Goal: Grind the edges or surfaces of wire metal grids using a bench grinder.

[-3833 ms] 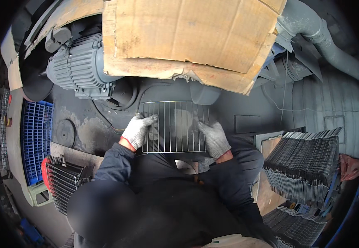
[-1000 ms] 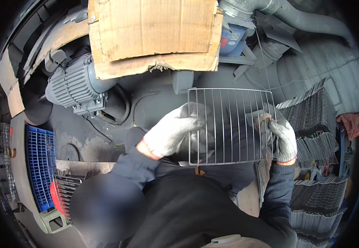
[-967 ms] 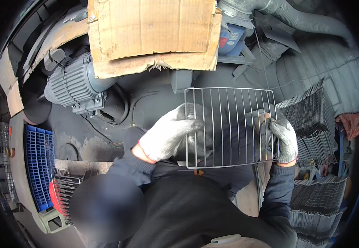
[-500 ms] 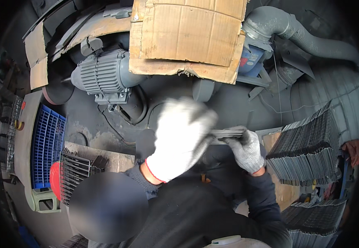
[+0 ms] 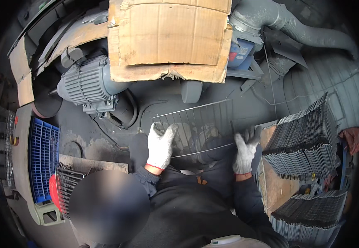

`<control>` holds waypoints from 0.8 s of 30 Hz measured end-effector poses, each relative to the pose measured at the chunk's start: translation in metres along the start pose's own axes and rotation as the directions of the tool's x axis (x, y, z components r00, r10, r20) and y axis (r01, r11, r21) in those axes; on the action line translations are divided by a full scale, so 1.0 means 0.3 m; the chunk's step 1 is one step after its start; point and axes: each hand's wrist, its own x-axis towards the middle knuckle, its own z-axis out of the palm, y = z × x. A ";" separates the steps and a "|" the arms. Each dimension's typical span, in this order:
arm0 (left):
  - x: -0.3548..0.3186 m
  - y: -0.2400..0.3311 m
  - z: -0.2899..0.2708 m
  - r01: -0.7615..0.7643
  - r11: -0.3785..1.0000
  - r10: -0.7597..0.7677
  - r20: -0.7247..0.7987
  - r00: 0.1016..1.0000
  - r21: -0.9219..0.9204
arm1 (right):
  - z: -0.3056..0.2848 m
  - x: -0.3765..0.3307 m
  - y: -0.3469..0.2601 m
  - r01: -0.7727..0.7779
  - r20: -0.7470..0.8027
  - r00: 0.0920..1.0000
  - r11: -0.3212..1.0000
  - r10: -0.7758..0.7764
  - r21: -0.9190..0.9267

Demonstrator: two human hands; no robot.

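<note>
A thin wire rack stands tilted over my lap, its outer frame and fine cross wires showing against the dark floor. At the rack's left end, my left hand in a white knitted glove is closed on the edge, thumb on one side and fingers on the other. My right hand, gloved likewise, is beside the rack's right end with its thumb and fingers apart. Whether its thumb touches the wire I cannot tell.
Dense stacks of wire racks stand on the right, with another stack nearer me. More racks lean at left by a blue plastic grate. Ahead are a grey motor, cardboard sheets and a ribbed duct.
My left hand, blurred before, has moved down and left. The rack, edge-on near my right hand earlier, now shows its broad side between both hands. The right hand's fingers have spread.
</note>
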 end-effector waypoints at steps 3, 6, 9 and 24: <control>0.062 -0.050 0.028 0.064 0.988 -0.075 0.073 0.995 0.141 | -0.016 0.131 0.041 -0.187 0.302 0.928 0.974 0.217 -0.124; 0.128 -0.117 0.094 0.057 0.984 -0.080 0.137 0.987 0.166 | -0.036 0.259 0.168 -0.248 0.209 0.925 0.920 0.318 -0.303; 0.210 -0.246 0.116 0.033 0.949 -0.081 0.140 0.987 0.314 | -0.021 0.320 0.202 -0.300 0.161 0.937 0.951 0.310 -0.079; 0.306 -0.265 -0.055 0.053 0.924 -0.126 0.169 0.977 0.379 | 0.153 0.325 0.286 -0.249 0.205 0.941 0.960 0.271 -0.123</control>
